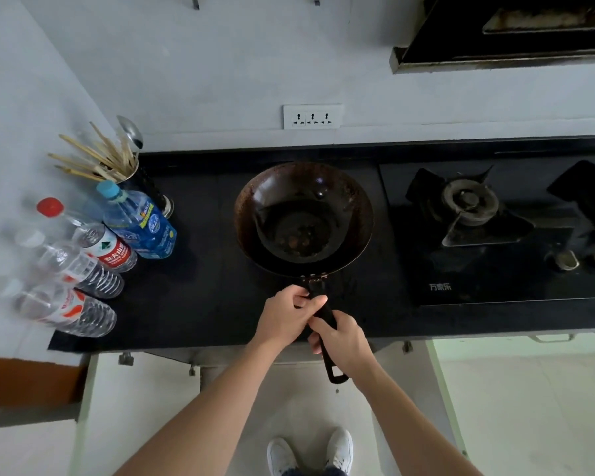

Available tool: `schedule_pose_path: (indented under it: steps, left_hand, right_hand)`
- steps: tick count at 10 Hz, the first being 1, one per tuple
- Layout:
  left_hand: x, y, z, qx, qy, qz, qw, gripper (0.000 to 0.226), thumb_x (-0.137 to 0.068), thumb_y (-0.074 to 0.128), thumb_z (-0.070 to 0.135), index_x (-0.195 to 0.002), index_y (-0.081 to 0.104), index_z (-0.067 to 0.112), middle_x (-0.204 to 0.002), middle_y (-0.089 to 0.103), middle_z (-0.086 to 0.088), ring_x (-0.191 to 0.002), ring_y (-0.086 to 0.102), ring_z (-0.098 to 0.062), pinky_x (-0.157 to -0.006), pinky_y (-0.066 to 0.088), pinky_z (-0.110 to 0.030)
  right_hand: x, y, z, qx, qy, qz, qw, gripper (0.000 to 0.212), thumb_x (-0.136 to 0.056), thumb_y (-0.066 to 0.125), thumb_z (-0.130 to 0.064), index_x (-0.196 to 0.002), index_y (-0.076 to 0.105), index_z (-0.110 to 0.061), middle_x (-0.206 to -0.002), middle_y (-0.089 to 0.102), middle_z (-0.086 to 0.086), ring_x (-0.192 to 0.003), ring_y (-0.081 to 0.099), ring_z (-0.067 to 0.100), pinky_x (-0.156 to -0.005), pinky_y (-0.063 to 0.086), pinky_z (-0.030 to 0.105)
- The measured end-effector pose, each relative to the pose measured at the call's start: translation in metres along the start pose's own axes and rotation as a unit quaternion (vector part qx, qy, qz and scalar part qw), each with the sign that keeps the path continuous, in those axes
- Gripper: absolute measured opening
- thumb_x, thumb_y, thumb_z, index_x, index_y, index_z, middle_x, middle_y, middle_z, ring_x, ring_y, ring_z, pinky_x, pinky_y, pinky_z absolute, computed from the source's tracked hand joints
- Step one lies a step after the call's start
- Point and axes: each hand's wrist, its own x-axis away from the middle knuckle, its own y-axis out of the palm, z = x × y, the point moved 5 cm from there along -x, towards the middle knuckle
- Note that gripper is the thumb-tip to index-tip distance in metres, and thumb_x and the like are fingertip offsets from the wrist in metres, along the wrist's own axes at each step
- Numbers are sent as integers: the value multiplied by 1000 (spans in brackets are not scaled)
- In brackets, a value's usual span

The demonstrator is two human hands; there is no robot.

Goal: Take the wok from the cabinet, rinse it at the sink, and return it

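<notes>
A dark, rust-stained wok (303, 218) with a long black handle sits over the black countertop (200, 304), with a smaller dark pan nested inside it. My left hand (289, 316) grips the handle close to the rivets. My right hand (340, 341) is wrapped around the handle farther back, and the handle's looped end sticks out past the counter edge. Below the counter the cabinet doors (141, 407) hang open. No sink is in view.
Several plastic water bottles (117, 242) lie at the counter's left end beside a holder of chopsticks (100, 159). A gas stove (471, 204) fills the right side under a range hood (509, 32). A wall socket strip (312, 116) sits above the counter.
</notes>
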Motion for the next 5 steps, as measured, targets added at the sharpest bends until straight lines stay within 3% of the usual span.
schedule_pose_path:
  steps: [1, 2, 3, 4, 5]
  left_hand:
    - [8, -14, 16, -96, 62, 39, 993, 45, -87, 67, 48, -122, 60, 22, -110, 70, 9, -99, 66, -7, -81, 51, -20]
    - [16, -28, 32, -206, 128, 88, 966, 56, -88, 63, 53, -134, 53, 22, -123, 66, 9, -114, 61, -11, -93, 51, -29]
    - [25, -41, 52, -276, 183, 123, 936, 58, -90, 58, 54, -138, 49, 23, -130, 61, 9, -120, 55, -12, -95, 49, -29]
    - [32, -57, 82, -324, 247, 163, 899, 60, -90, 55, 55, -139, 49, 22, -132, 61, 5, -122, 54, -14, -97, 50, -31]
    - [38, -74, 120, -362, 299, 207, 858, 60, -89, 55, 54, -140, 50, 22, -136, 60, 6, -128, 52, -14, -102, 46, -31]
  right_hand:
    - [-1, -10, -3, 106, -25, 15, 994, 22, -92, 64, -36, -99, 62, -16, -86, 68, 0, -71, 62, 11, -61, 50, 22]
    - [1, -22, -12, 197, -77, 53, 976, 42, -89, 67, -43, -124, 58, -20, -106, 59, -4, -93, 60, 12, -70, 45, 19]
    - [6, -35, -33, 287, -138, 88, 944, 56, -92, 62, -44, -140, 48, -19, -124, 56, 0, -114, 58, 20, -89, 51, 31]
    - [10, -49, -67, 384, -209, 139, 889, 61, -92, 58, -47, -144, 46, -18, -138, 54, 2, -128, 51, 24, -103, 47, 40]
    - [14, -62, -107, 427, -254, 184, 848, 62, -92, 57, -47, -146, 45, -19, -145, 50, 1, -136, 45, 23, -113, 38, 40]
